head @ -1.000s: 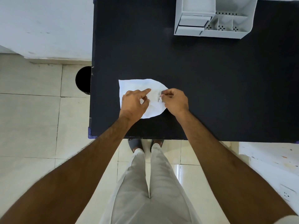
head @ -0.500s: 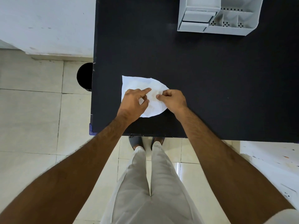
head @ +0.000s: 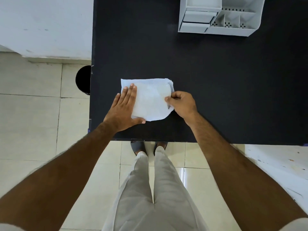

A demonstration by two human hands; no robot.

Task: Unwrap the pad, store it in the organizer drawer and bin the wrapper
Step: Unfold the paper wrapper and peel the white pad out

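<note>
Two hands on the job at the near edge of the black table (head: pixel 216 80). Left hand (head: pixel 124 108) lies flat, fingers spread wide, palm pressing down on the left part of the white wrapper (head: pixel 150 100). Right hand (head: pixel 181 104) is at three o'clock of that sheet, fingers curled tight, pinching its right edge. A rounded paler shape shows through near the top right of the wrapper; whether that is the pad cannot be told for sure. The wrapper lies flat on the tabletop, straight-edged at nine o'clock, curved toward five. Up at one o'clock from the hands, well apart, stands the grey organizer (head: pixel 221 15), its stacked drawers on its left side and open perforated compartments on its right. Off at nine o'clock, on the tiled floor (head: pixel 33 114) just beside the table edge, sits a dark round bin (head: pixel 82 80), half hidden.
</note>
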